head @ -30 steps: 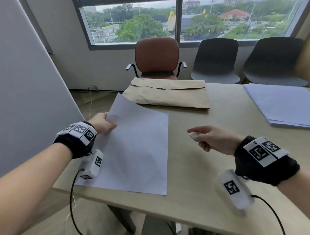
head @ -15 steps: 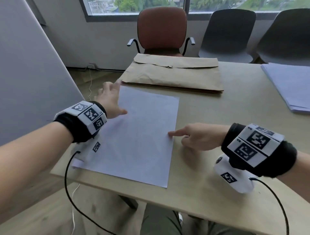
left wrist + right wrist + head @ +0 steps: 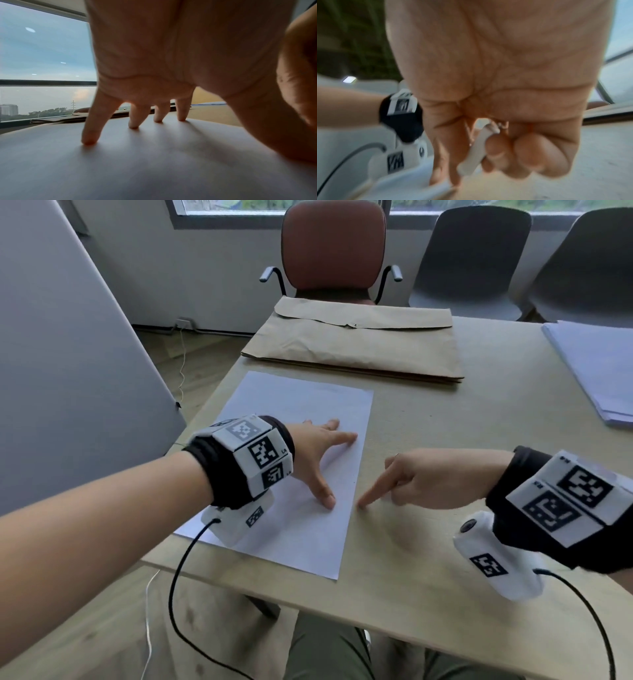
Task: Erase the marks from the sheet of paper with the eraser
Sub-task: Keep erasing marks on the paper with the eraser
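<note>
A white sheet of paper (image 3: 301, 535) lies flat near the table's front left corner; any marks on it are too faint to make out. My left hand (image 3: 317, 455) rests on the sheet's middle with straight, spread fingers, and its fingertips (image 3: 89, 139) press the paper (image 3: 137, 169). My right hand (image 3: 418, 481) is just right of the sheet, its index finger pointing down at the table by the paper's right edge. The other fingers curl around a small white eraser (image 3: 476, 152), which is hidden in the head view.
A brown paper envelope (image 3: 356, 344) lies beyond the sheet. A stack of white paper (image 3: 596, 364) sits at the far right. A brown chair (image 3: 334, 244) and grey chairs (image 3: 472, 258) stand behind the table (image 3: 428, 604). A grey partition (image 3: 68, 371) is at the left.
The left hand let go of the lifted sheet, which now lies flat, and moved onto its middle with spread fingers. The right hand came down to the sheet's right edge.
</note>
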Available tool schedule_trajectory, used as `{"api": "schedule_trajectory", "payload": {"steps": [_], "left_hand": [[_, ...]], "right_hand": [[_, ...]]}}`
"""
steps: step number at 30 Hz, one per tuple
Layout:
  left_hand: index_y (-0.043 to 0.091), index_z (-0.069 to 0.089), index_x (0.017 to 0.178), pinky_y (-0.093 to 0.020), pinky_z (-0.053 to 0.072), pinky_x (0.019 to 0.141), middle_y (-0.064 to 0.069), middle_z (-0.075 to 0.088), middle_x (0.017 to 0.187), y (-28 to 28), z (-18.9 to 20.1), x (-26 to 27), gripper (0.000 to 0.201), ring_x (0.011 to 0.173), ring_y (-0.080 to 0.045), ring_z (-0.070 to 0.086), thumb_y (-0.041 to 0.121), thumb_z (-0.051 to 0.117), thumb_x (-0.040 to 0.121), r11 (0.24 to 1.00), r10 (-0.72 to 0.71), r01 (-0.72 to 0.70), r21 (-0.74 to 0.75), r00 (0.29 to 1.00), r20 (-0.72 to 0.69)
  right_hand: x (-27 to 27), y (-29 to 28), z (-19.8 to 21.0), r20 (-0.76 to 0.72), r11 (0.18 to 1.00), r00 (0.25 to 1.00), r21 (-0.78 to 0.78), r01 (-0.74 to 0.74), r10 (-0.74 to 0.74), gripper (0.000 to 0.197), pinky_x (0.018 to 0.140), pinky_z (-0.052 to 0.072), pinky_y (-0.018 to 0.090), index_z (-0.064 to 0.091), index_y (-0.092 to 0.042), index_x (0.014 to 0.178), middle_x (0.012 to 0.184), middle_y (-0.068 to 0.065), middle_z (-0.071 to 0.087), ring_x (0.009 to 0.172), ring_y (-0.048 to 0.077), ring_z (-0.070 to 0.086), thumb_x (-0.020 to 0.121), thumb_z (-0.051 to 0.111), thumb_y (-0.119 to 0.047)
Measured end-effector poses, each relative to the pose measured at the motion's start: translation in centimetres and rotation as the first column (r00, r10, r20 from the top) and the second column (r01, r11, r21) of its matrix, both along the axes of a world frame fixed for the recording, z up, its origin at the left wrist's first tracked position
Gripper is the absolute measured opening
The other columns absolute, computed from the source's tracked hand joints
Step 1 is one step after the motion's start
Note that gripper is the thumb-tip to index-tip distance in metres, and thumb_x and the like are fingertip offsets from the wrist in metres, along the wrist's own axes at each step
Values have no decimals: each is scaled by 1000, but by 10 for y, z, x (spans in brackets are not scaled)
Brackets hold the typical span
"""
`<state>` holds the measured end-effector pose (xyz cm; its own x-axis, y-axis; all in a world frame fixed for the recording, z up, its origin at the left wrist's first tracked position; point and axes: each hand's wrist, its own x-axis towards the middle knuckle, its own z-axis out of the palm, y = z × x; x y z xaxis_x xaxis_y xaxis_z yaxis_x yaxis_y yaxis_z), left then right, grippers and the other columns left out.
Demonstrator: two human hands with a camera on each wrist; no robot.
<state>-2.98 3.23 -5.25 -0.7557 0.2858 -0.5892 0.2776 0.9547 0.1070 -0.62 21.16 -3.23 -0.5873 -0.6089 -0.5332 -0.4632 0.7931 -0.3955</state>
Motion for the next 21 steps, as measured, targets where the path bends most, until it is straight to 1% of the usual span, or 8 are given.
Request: {"api": "schedule_trajectory", "payload": {"steps": [2,4,7,11,13,16,19,21], "left_hand": [[38,-2,149,-50,13,117,5,-12,158,1,0,0,117,146,-31,-2,51,78,64,1000,6,-6,12,1000,-7],[38,0,149,-49,13,117,5,-11,158,1,0,1,116,146,-30,-1,49,79,64,999,15,-14,28,1000,-13],[37,-1,149,-47,11,118,5,-12,158,1,0,3,116,146,-30,-2,48,79,65,1000,14,-14,25,1000,-24],[38,-2,149,-48,11,118,5,-12,158,2,0,4,116,146,-30,-4,47,79,66,999,23,-22,28,999,-24],[37,-2,149,-48,10,118,5,-13,158,0,-1,4,117,146,-31,-6,47,79,65,999,28,-27,41,999,-18],[37,-2,149,-48,10,118,5,-13,158,1,-2,4,116,146,-30,-7,46,79,66,999,26,-25,39,1000,-18],[37,-2,149,-47,11,118,6,-13,158,1,-2,4,116,146,-30,-7,46,79,66,999,27,-26,44,999,-23],[38,-1,149,-47,10,118,6,-13,158,0,-2,5,116,146,-30,-7,46,79,66,998,36,-35,59,999,-21]], "right_hand": [[-7,2,1,-32,992,995,-85,90,-93,50,69,42,14,46,-39,132,77,-8,54,69,7,51,92,37,-11],[-10,0,-1,-68,991,991,-77,109,-114,58,60,37,18,32,-42,140,67,-3,46,61,11,44,91,34,-10],[-7,-3,-4,-86,998,996,62,-2,8,62,73,36,20,28,-47,140,71,-11,36,74,11,43,92,29,-8],[-9,-2,8,-117,998,993,55,-27,34,52,64,32,6,47,-43,131,68,-20,30,64,-4,38,94,31,-10],[-10,-6,8,-163,998,986,53,-23,31,54,64,33,7,34,-40,139,66,-20,26,62,0,37,95,30,-11],[-5,-12,6,-161,978,978,180,-102,132,59,93,35,25,21,-42,144,103,-9,53,102,20,47,94,28,-11],[-3,-9,15,-98,955,981,262,-140,170,57,95,28,22,34,-45,138,120,-12,51,125,16,40,93,27,-11],[-4,-8,17,-156,954,969,262,-145,190,56,95,28,24,26,-41,143,135,-3,47,128,18,39,95,27,-13]]}}
